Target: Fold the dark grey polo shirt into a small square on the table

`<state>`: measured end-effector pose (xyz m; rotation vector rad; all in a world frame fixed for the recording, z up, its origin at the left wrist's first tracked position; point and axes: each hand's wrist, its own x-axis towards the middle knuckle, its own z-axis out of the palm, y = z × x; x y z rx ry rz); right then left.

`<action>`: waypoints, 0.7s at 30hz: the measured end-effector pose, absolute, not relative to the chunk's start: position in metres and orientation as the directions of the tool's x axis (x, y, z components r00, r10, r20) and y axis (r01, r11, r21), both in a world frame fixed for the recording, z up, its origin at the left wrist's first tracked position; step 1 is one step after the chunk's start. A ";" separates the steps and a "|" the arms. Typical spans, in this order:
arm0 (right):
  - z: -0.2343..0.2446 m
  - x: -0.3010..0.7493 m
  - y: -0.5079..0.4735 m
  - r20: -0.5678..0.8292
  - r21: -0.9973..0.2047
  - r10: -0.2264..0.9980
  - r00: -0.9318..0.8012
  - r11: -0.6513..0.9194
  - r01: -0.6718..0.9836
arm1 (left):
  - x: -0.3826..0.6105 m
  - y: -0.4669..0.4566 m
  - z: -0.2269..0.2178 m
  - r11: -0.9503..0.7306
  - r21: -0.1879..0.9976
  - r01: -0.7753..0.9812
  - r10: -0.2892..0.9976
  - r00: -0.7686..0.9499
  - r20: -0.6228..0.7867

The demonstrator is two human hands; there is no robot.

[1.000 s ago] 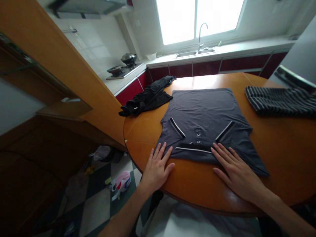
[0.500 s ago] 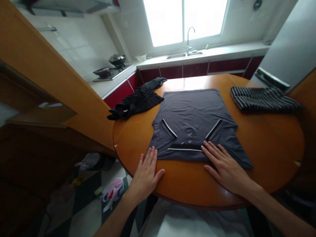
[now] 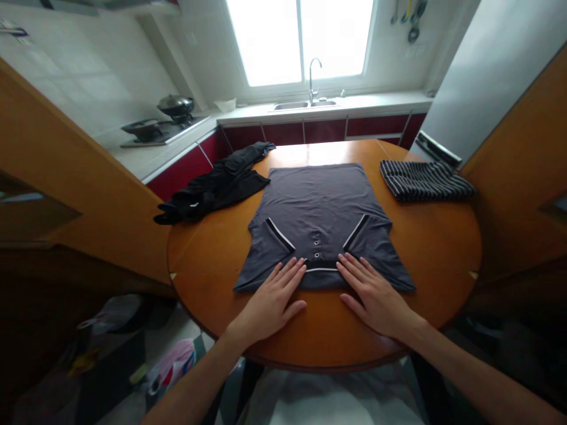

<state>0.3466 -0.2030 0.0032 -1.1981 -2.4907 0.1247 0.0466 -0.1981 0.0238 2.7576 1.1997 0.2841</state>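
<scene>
A dark grey polo shirt (image 3: 316,198) lies spread on the round wooden table (image 3: 436,236), its collar edge towards me. Black-and-white trim marks the collar and both sleeve ends, which are turned in over the front. Two buttons show on the short placket. My left hand (image 3: 277,301) rests flat on the left end of the collar, fingers stretched out. On the collar's right end lies my right hand (image 3: 370,295), also flat, with its thumb spread over the bare wood. The fingers cover both collar ends.
Crumpled black clothing (image 3: 217,186) lies at the table's left edge. A folded striped cloth (image 3: 425,180) sits at the right, near the fridge (image 3: 487,77). Behind are a stove with pans (image 3: 176,106) and a sink (image 3: 290,106). Plastic bags (image 3: 175,360) lie on the floor at left.
My left hand has moved right, from the shirt's left edge onto the collar. My right hand stays near the collar's right end. The view has shifted to the right.
</scene>
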 end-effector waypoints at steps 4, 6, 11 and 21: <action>0.004 0.345 -0.202 0.285 -0.265 0.781 -0.556 0.621 0.738 | 0.045 -0.194 0.017 -0.672 0.175 0.720 0.740 0.663 0.116; 0.004 0.344 -0.202 0.293 -0.274 0.783 -0.549 0.619 0.736 | 0.045 -0.191 0.018 -0.682 0.157 0.714 0.731 0.670 0.130; 0.003 0.341 -0.195 0.312 -0.204 0.770 -0.557 0.627 0.752 | 0.051 -0.180 0.023 -0.731 0.057 0.680 0.678 0.716 0.164; 0.021 0.341 -0.186 0.272 0.088 0.678 -0.683 0.689 0.719 | 0.040 -0.171 0.037 -0.779 0.027 0.626 0.627 0.778 0.048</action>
